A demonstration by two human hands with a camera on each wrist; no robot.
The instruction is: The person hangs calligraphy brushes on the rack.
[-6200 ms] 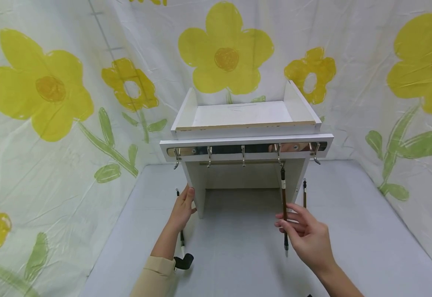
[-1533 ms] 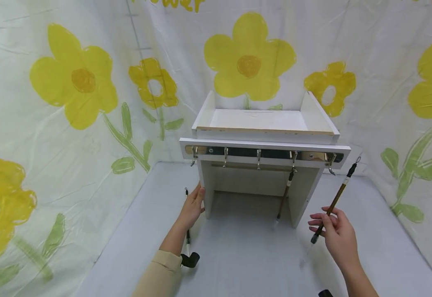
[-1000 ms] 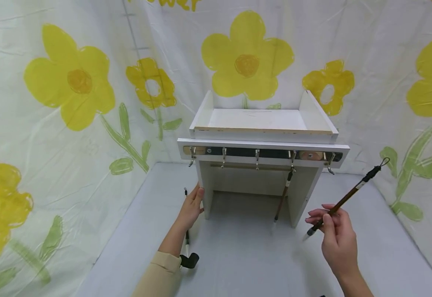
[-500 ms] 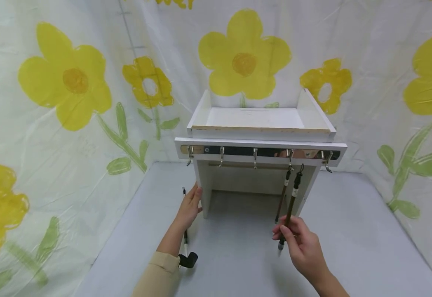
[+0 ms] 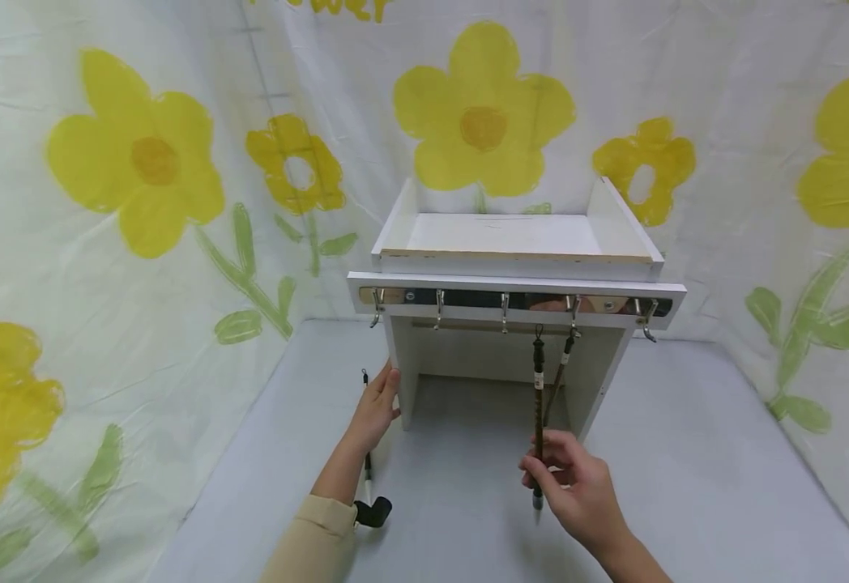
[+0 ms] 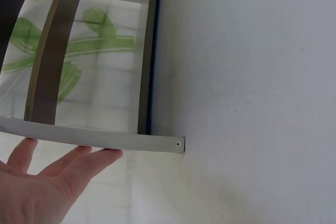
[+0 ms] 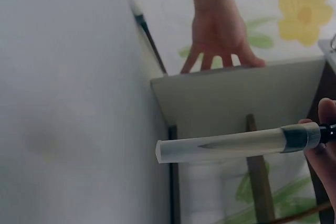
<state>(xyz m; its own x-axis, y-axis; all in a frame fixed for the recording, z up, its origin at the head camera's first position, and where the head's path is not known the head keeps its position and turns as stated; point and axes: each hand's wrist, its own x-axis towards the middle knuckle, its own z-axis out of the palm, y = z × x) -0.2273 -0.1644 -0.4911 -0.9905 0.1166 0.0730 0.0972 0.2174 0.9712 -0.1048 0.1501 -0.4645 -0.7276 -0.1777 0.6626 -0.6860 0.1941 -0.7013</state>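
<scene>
A white wooden shelf (image 5: 515,263) stands on the table, a rail (image 5: 468,299) with several metal hooks along its front. My left hand (image 5: 375,409) rests against the shelf's left side panel; in the left wrist view its fingertips (image 6: 107,153) press on the panel's outer face. My right hand (image 5: 578,490) pinches a writing brush (image 5: 539,397) near its lower end. That brush is upright, tip down, its top loop just below the rail between the third and fourth hooks. A clear cap covers its bristles (image 7: 231,148). Behind it, a second brush (image 5: 560,376) hangs tilted from the fourth hook.
Another brush (image 5: 368,465) lies on the table left of the shelf, partly hidden by my left hand and forearm. A black wrist device (image 5: 373,512) sits by the left sleeve. A flower-painted cloth (image 5: 162,162) surrounds the grey table (image 5: 687,453).
The first brush now hangs on the fourth hook, released. My right hand took the brush lying right of the shelf, then moved it left and turned it upright. My left hand stayed on the panel.
</scene>
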